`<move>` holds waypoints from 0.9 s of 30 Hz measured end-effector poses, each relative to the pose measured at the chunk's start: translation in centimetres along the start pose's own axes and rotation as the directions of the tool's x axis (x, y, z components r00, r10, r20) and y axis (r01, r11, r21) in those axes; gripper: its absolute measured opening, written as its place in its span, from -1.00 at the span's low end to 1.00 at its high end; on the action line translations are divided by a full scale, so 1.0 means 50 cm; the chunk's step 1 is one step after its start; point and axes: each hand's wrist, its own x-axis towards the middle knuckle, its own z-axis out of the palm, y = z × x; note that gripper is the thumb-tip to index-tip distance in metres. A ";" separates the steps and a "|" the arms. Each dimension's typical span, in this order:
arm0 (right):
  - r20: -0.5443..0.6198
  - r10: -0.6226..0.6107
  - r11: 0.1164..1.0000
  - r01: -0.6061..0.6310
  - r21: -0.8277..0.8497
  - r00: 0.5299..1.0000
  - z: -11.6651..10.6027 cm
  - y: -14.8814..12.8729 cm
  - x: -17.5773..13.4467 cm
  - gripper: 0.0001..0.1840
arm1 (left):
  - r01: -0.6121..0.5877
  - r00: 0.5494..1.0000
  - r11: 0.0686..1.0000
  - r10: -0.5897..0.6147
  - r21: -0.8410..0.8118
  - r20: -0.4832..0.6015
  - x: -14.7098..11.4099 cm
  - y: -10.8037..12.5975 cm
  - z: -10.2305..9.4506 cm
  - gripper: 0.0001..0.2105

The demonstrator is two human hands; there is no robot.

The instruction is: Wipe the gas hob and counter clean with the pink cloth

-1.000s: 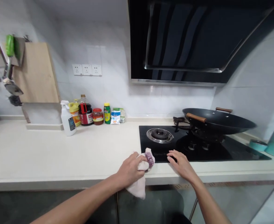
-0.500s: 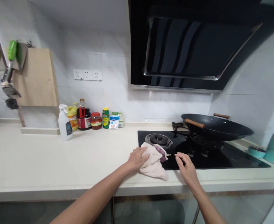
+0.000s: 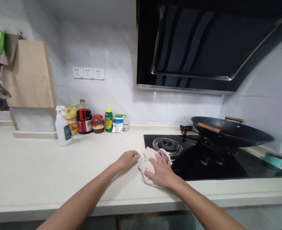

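A pale, crumpled cloth (image 3: 148,166) with a purple patch lies on the counter's front part and over the left front corner of the black gas hob (image 3: 191,171). My right hand (image 3: 162,171) rests on top of it, fingers spread and pressing flat. Just left of the cloth, my left hand (image 3: 128,159) is apart from it and holds nothing, its fingers loosely bent and open. Behind the cloth is the hob's left burner (image 3: 168,145).
A black wok (image 3: 241,135) with wooden handles sits on the right burner. Along the wall stand a white spray bottle (image 3: 63,129), a dark sauce bottle (image 3: 84,119), a red-lidded jar (image 3: 98,124) and a green bottle (image 3: 108,121). The range hood (image 3: 184,48) hangs above.
My left hand has let go of the cloth and drawn back to the left. My right hand has come across from the hob onto the cloth. The view has shifted slightly.
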 end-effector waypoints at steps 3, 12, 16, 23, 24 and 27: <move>-0.056 -0.144 0.990 0.144 -0.014 0.988 0.006 0.024 0.034 -0.43 | -0.054 0.997 0.998 0.055 -0.007 0.061 0.012 0.002 0.008 -0.68; -0.094 -0.311 0.939 0.290 -0.183 0.946 0.016 0.081 0.250 -0.59 | -0.134 0.989 0.965 0.144 0.228 -0.030 0.002 -0.011 0.066 -0.53; -0.062 -0.267 0.935 0.243 -0.257 0.962 0.008 0.098 0.358 -0.63 | -0.221 0.975 0.922 0.217 0.318 0.050 -0.008 -0.017 0.070 -0.66; -0.018 -0.120 0.950 0.110 -0.291 0.993 -0.006 0.188 0.525 -0.66 | -0.279 0.960 0.906 0.259 0.318 0.104 -0.009 -0.040 0.066 -0.68; -0.007 -0.098 0.950 0.092 -0.300 0.995 -0.009 0.204 0.542 -0.67 | -0.274 0.962 0.906 0.255 0.323 0.102 -0.010 -0.040 0.068 -0.68; 0.028 -0.037 0.942 0.045 -0.333 0.999 -0.022 0.253 0.580 -0.69 | -0.265 0.964 0.901 0.245 0.343 0.101 -0.014 -0.033 0.070 -0.69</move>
